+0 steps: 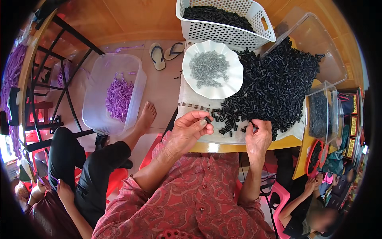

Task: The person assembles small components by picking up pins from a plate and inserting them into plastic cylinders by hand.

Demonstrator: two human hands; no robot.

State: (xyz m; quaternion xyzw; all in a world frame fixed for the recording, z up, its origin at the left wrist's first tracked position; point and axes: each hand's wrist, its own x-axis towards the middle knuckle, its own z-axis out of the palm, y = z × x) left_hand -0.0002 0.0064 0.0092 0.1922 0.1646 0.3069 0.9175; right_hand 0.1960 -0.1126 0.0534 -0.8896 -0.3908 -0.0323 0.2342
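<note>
At the table's near edge, my left hand (186, 130) pinches a small black tube-shaped piece (207, 119) between thumb and fingertips. My right hand (259, 138) is closed at the near side of a wide heap of black pieces (274, 85); its thumb and fingertips are pressed together, and whatever they grip is too small to make out. Several loose black pieces (227, 128) lie on the white cloth (195, 99) between the two hands. Beyond my left hand stands a white scalloped plate (234, 67) holding many small clear pieces (207, 67).
A white perforated basket (223, 31) of black pieces stands at the back. Clear plastic containers (324, 115) line the right side. On the floor at left sits a translucent bin (137, 85) with purple pieces (118, 97). People sit on both sides, the left one's leg (103, 159) close by.
</note>
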